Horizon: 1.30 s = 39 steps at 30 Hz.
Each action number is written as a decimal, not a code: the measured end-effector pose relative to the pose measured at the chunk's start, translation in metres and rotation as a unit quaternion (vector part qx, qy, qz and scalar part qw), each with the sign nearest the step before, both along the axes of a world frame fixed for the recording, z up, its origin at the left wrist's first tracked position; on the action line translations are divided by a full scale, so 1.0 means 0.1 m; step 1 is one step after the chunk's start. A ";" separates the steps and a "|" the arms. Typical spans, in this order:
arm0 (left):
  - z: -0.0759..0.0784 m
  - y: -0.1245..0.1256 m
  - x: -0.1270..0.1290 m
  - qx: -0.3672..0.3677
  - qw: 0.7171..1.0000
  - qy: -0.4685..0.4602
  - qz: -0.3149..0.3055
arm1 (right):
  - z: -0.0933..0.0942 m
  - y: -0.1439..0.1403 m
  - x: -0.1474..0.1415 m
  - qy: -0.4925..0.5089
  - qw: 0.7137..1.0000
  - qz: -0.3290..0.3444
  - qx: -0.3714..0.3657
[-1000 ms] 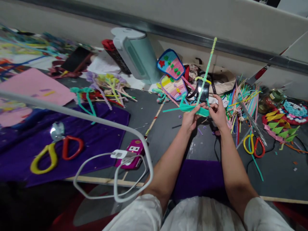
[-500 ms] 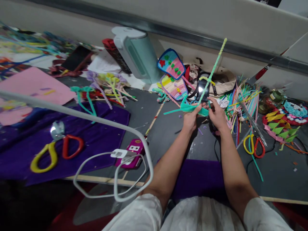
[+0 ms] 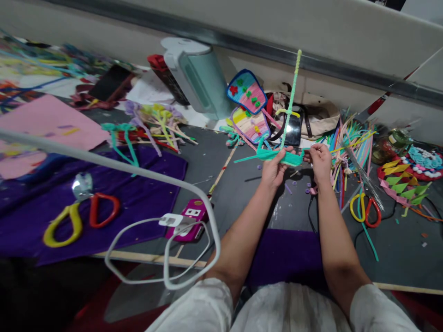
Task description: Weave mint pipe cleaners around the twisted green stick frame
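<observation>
Head view | left hand (image 3: 275, 168) and right hand (image 3: 320, 161) both pinch teal pipe-cleaner bundle (image 3: 282, 157) above grey table's far edge | light, bendy, fuzzy; grip at wrapped middle

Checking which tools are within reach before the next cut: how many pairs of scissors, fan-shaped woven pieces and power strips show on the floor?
Scissors: 2, one pair on the purple cloth, one by the right hand.
Fan-shaped woven pieces: 2, blue-edged and pink-edged.
Power strips: 1, magenta.
Total: 5
</observation>
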<state>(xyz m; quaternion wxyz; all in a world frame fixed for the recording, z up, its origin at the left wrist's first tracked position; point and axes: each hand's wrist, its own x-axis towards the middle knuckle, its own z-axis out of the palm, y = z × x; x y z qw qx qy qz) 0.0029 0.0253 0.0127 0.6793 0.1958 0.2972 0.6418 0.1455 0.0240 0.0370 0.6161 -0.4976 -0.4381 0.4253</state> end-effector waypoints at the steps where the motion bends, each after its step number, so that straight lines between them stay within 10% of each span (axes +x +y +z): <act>1: 0.00 0.00 0.00 -0.001 1.000 -0.004 -0.001 | -0.01 0.01 -0.01 0.023 1.000 0.008 -0.007; 9: 0.07 -0.06 0.00 0.024 0.998 0.034 -0.040 | -0.06 0.04 -0.06 0.065 0.993 -0.025 -0.093; 14: 0.08 -0.09 0.04 0.037 0.998 0.047 -0.022 | -0.06 -0.01 -0.08 -0.068 0.992 -0.107 -0.017; 19: 0.08 -0.06 0.05 0.026 0.998 0.060 0.023 | 0.01 -0.11 -0.09 -0.265 0.940 -0.206 0.068; 27: 0.13 -0.16 0.11 0.069 0.990 0.117 0.042 | -0.01 -0.14 -0.15 -0.451 0.873 -0.171 0.075; 39: 0.09 -0.04 0.03 0.013 0.999 0.039 -0.031 | -0.04 0.01 0.01 -0.028 0.998 0.048 -0.015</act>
